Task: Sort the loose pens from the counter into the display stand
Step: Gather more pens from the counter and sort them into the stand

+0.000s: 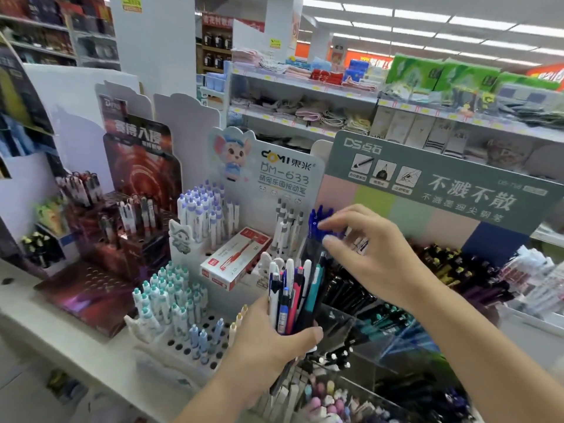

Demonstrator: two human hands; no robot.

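Nearest, the left hand (268, 340) clutched a bundle of mixed pens (293, 297) by their lower barrels: light, stiff, slippery; the right hand (366, 254) pinched blue pens (320, 224) at the display stand (427, 206), fingers half-curled.

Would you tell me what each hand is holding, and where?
Left hand grips a bundle of pens around their lower ends. Right hand touches blue pens; hold unclear.

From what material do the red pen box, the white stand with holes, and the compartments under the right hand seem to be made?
Red pen box: probably thin printed cardboard, with folded edges and a slightly glossy print. White stand with holes: looks like matte cardboard or plastic; the picture leaves this open. Compartments: clear, glossy plastic, likely acrylic, since the pens show through the walls and the edges glint.
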